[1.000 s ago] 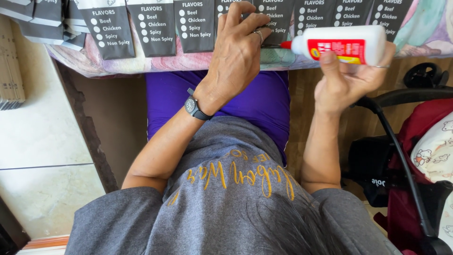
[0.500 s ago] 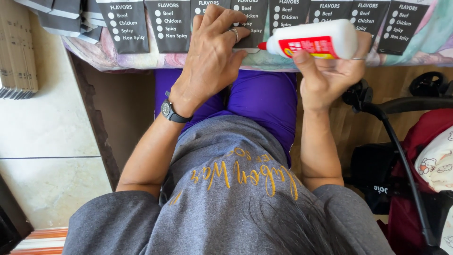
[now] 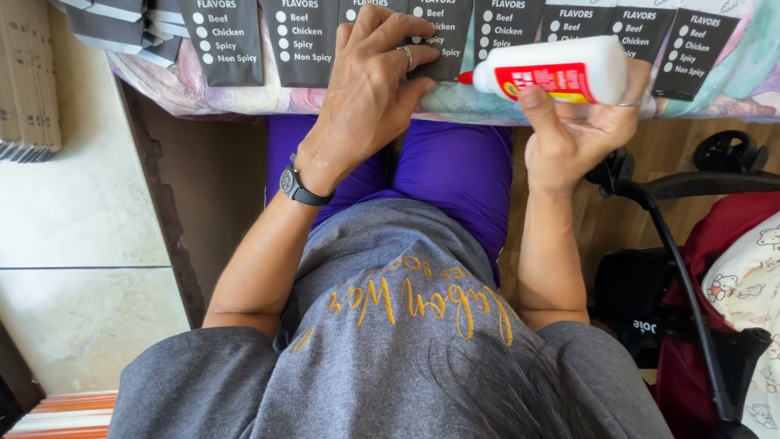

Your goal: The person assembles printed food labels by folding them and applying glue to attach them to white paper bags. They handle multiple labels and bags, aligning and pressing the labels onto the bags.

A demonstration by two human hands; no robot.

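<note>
My left hand [image 3: 366, 89], with a ring and a black wristwatch [image 3: 296, 187], lies flat with spread fingers on a black printed card [image 3: 443, 41] at the table's near edge. Beside it my right hand [image 3: 573, 134] grips a white glue bottle [image 3: 552, 73] with a red label. The bottle lies sideways, and its red nozzle points left, close to my left fingertips. More black cards [image 3: 227, 41] lie in a row along the edge.
A pastel patterned cloth [image 3: 487, 102] covers the table. Flat brown cartons [image 3: 28, 81] are stacked at the far left above a pale tiled floor. A black and red stroller [image 3: 707, 244] stands close on my right. My purple-clad legs are under the table.
The view shifted slightly. My left hand stays pressed on the cards, and the bottle stays sideways in my right hand, close by.
</note>
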